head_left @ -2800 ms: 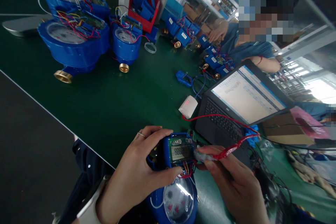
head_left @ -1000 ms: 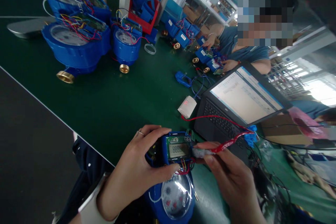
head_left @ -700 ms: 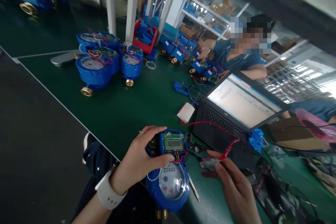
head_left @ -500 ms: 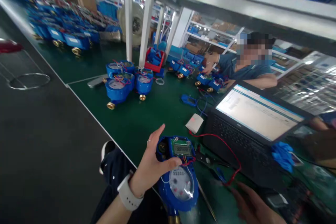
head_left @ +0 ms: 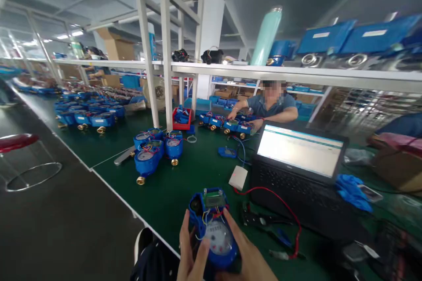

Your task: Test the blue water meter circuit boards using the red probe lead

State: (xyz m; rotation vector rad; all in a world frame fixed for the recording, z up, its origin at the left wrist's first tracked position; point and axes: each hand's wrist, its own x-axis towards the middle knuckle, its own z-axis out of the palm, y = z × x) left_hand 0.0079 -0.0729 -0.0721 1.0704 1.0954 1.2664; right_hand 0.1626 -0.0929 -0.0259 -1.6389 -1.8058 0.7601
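A big green table [head_left: 168, 191] spread out past the left hand [head_left: 191, 261] and the right hand [head_left: 253, 258]. Beyond the hands, on their right, a black laptop [head_left: 296, 184] stood open, turned this way, maybe so it was easy to read. Farther off to their left, some other blue meters [head_left: 147, 164] sat close together, perhaps to keep them out of the way. One blue meter [head_left: 223, 258] was held between both hands, near the table's front edge, fingers pressed on each side, likely to keep it steady. Its round dial [head_left: 218, 233] and little screen [head_left: 214, 200] faced up. Just right of the hands lay pliers [head_left: 263, 220], easy to reach. A white box [head_left: 238, 178] sat just past the hands, and a red wire [head_left: 299, 228] curved from it around to their right.
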